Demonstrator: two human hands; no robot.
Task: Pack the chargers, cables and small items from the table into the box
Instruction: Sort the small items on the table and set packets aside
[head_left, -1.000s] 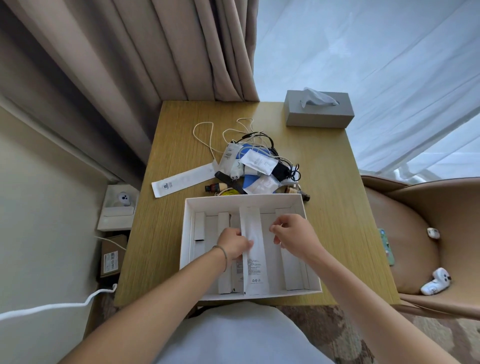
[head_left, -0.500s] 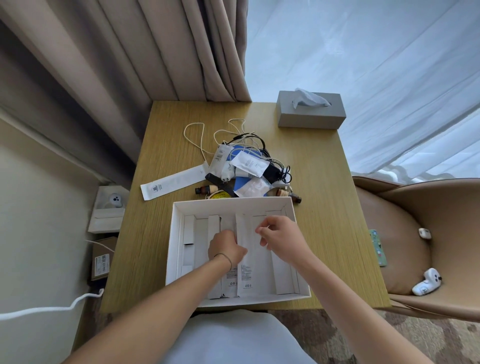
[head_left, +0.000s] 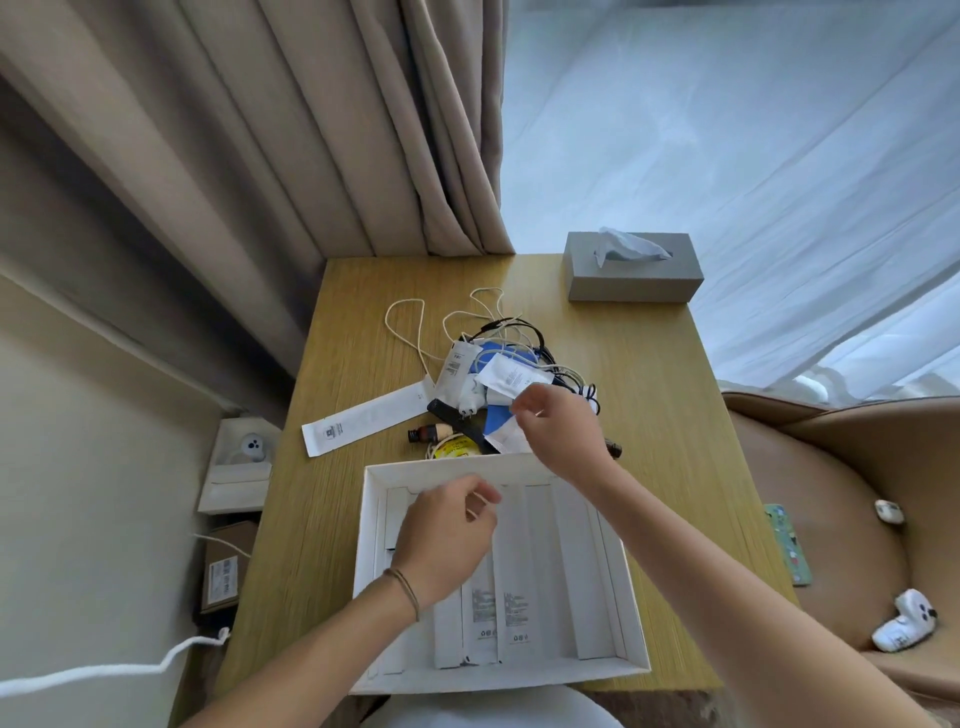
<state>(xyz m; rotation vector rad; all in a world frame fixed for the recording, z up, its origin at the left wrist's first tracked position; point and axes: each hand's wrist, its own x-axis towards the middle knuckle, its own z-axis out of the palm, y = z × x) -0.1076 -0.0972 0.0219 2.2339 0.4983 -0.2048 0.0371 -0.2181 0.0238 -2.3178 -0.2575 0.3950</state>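
Box (head_left: 631, 587) sits at lower centre of the frame, long white packets lying inside. Your left hand (head_left: 447, 540) hovers over it, fingers loosely curled, holding nothing. Your right hand (head_left: 563, 431) reaches the pile (head_left: 498, 374) above it; grip unclear.

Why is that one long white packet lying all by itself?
The long white packet lies slanted on the table, apart from the tangled pile of cables. Others like it already lie straight in the box.
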